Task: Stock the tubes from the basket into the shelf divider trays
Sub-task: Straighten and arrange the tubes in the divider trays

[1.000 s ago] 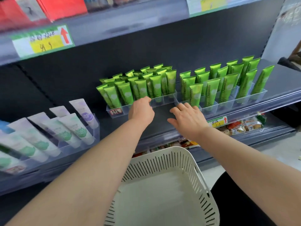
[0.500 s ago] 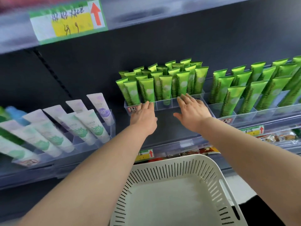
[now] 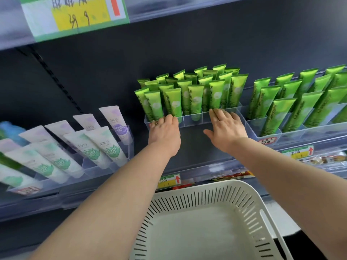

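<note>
Several green tubes (image 3: 193, 94) stand upright in a clear divider tray (image 3: 193, 121) on the dark shelf. My left hand (image 3: 164, 133) rests with straight fingers on the tray's front left edge. My right hand (image 3: 225, 130) lies flat against the front wall near its right end. Neither hand holds a tube. A second clear tray (image 3: 293, 133) of green tubes (image 3: 300, 104) stands to the right. The white slotted basket (image 3: 242, 196) sits below my arms with no tubes visible inside.
White tubes with green and purple prints (image 3: 101, 145) lean in a clear tray at the left. Price tags (image 3: 75, 15) hang on the upper shelf edge, and a smaller tag (image 3: 169, 180) on the lower rail. Packaged goods (image 3: 319, 159) lie on the shelf beneath.
Both hands have reached forward from the bare shelf to the front of the left green-tube tray. The view has shifted left and closer to the shelf.
</note>
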A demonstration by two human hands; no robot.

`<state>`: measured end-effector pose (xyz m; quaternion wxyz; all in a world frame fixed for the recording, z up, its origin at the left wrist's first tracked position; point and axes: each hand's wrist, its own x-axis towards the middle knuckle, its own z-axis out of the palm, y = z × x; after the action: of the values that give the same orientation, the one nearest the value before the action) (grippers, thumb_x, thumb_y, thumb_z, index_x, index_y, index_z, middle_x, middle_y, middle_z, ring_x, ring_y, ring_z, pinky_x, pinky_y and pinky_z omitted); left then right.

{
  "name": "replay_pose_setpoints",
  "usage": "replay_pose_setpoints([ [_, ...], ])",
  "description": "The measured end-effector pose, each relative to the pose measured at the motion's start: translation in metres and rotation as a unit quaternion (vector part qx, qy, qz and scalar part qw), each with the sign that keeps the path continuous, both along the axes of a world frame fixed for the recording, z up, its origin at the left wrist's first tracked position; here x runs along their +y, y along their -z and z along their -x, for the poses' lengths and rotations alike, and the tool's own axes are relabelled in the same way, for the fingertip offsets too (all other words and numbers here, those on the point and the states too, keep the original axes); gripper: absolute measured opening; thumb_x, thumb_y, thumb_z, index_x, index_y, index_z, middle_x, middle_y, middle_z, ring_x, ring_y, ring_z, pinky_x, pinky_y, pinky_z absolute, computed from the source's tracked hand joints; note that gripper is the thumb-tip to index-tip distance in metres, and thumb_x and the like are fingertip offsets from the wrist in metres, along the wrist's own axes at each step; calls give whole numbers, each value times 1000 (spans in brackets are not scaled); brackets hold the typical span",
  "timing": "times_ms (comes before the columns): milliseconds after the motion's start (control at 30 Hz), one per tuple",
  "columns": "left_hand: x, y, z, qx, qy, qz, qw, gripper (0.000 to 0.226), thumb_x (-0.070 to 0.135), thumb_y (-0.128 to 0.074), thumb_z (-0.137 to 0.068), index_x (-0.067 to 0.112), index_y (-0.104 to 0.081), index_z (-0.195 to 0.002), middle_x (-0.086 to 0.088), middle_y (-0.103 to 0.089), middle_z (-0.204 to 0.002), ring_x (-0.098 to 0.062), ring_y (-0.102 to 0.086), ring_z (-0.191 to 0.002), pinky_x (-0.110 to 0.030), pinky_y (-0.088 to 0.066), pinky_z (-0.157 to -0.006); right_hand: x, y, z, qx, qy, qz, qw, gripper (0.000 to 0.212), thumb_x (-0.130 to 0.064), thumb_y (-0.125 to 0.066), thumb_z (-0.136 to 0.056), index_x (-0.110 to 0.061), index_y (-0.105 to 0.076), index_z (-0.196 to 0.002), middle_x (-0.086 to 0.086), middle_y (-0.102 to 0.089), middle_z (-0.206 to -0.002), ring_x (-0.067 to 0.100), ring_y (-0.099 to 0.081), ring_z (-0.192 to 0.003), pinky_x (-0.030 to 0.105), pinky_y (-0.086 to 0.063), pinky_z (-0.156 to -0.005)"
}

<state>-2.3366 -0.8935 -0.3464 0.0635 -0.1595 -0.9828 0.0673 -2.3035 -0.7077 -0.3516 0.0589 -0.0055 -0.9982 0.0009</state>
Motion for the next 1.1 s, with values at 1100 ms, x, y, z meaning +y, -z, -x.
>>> replay_pose_setpoints([
  [1100, -13, -15, -1, -33, -23, 18, 999, 54, 7, -56, -82, 11, -37, -133, -9, -40, -134, -28, -40, -127, -46, -26, -114, -35, -7, 15, 13, -28, 42, 999, 47, -34, -47, -92, -17, -42, -136, 4, -41, -137, 26, -37, -127, 41, -29, -99],
])
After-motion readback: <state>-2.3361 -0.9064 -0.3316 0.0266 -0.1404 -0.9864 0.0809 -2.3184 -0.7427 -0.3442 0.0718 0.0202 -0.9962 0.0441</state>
